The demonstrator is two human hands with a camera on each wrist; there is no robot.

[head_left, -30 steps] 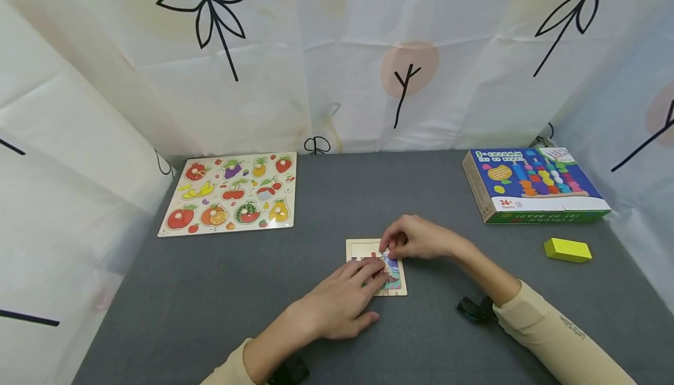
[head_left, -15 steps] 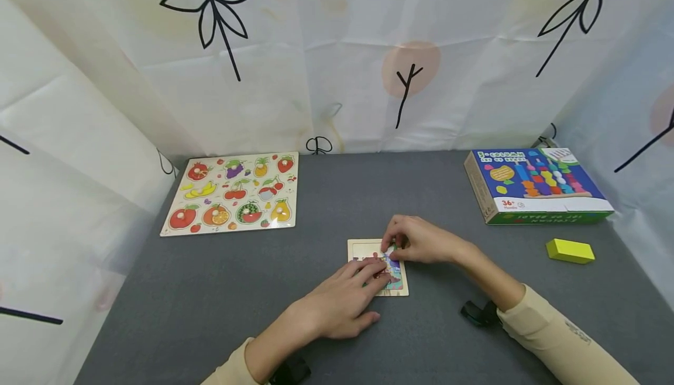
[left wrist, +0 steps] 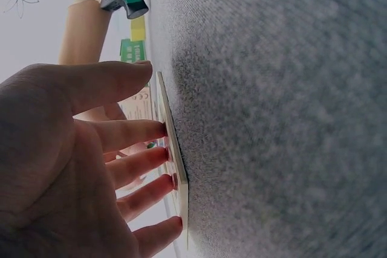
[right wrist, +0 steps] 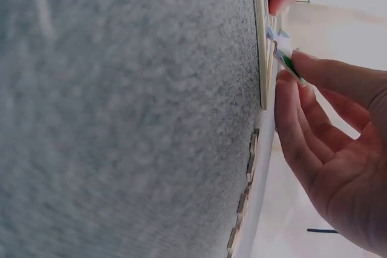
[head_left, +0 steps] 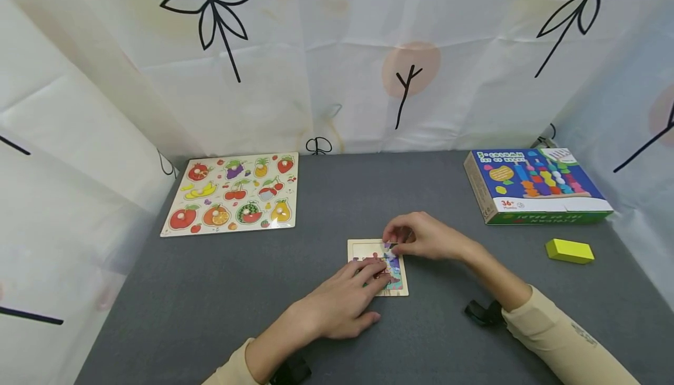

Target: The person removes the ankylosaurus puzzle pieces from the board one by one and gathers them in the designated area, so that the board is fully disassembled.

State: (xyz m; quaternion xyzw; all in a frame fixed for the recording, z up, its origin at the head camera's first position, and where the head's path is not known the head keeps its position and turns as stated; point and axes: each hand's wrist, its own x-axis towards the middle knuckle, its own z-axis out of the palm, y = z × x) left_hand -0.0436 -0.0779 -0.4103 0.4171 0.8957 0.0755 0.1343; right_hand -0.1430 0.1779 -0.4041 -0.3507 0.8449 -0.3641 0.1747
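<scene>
A small wooden jigsaw board [head_left: 402,286] with a pale frame lies flat on the grey table, its picture partly filled in with colourful pieces. My left hand [head_left: 339,303] rests on its lower left part; in the left wrist view the straight fingertips touch the board's face and the thumb stays off it. At the upper right corner, my right hand [head_left: 429,237] pinches a jigsaw piece [right wrist: 289,63] between thumb and fingers. That piece is tilted over the board in the right wrist view, with green and pale blue on it. The left hand hides part of the picture.
A fruit puzzle board [head_left: 251,181] lies at the back left. At the back right is a blue and green toy box [head_left: 537,186], with a yellow block [head_left: 568,251] in front of it. White patterned cloth [head_left: 347,98] walls the table's back and sides.
My right hand has shifted slightly up and to the right with the jigsaw piece, showing more of the board's upper right corner. The left hand stays in place on the board.
</scene>
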